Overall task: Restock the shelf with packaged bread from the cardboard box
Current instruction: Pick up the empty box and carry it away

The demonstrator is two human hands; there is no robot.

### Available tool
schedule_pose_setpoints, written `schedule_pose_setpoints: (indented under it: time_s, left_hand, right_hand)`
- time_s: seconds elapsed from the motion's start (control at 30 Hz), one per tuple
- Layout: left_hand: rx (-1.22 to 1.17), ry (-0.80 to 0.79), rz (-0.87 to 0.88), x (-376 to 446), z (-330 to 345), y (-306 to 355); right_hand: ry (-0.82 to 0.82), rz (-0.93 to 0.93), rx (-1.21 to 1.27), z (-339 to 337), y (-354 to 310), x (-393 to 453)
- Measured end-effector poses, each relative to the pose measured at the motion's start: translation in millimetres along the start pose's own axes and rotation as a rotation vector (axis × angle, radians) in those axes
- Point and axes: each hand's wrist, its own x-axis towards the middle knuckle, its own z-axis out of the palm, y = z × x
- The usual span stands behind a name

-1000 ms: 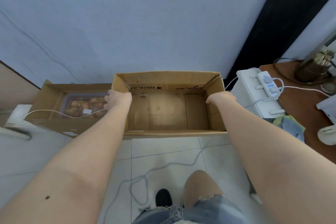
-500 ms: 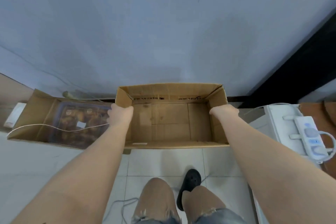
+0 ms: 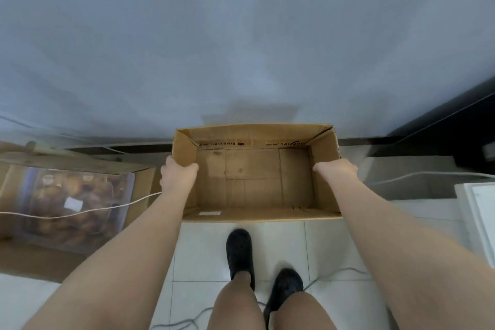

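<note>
Brown cardboard box held empty, bread waiting in the next box

Brown corrugated cardboard box is open at the top and shows only its bare base; nothing lies in it. The left hand grasps the left end wall, fingers curled over the rim, and the right hand clasps the right end wall the same way. A grip at both ends would keep a long, light box level, so I judge it is being carried or shifted aside as a spent container. It sits out in front of the person, close to the pale grey wall, above the white tiled floor.

To the left, a second open cardboard box rests on the floor and holds a clear plastic pack of brown bread rolls with a small white label; a thin white cable drapes across it. That is where the stock for the shelf remains. No shelf is in view, so how far restocking has got cannot be told
</note>
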Motion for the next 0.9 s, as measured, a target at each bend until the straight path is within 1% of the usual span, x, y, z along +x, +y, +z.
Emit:
schedule_pose_setpoints:
  time_s: [0.17, 0.3, 0.5, 0.67, 0.8, 0.9]
  left_hand:
    - [-0.012, -0.025, 0.005, 83, 73, -17]
    - [-0.053, -0.055, 0.012, 144, 132, -39]
    - [-0.102, -0.092, 0.004, 200, 200, -64]
    - [-0.135, -0.113, -0.011, 225, 227, -72]
    - [-0.142, -0.161, -0.071, 235, 238, -72]
    - [-0.131, -0.185, -0.085, 236, 237, -69]
  right_hand:
    - [0.0, 0.01, 0.049, 63, -8, 86]
    - [-0.009, 0.003, 0.067, 113, -1, 155]
    - [-0.002, 0.045, 0.149, 158, 5, 229]
    - [-0.014, 0.032, 0.132, 172, 7, 258]
    - [-0.023, 0.003, 0.056, 178, 12, 263]
    - [-0.039, -0.013, 0.063, 175, 14, 261]
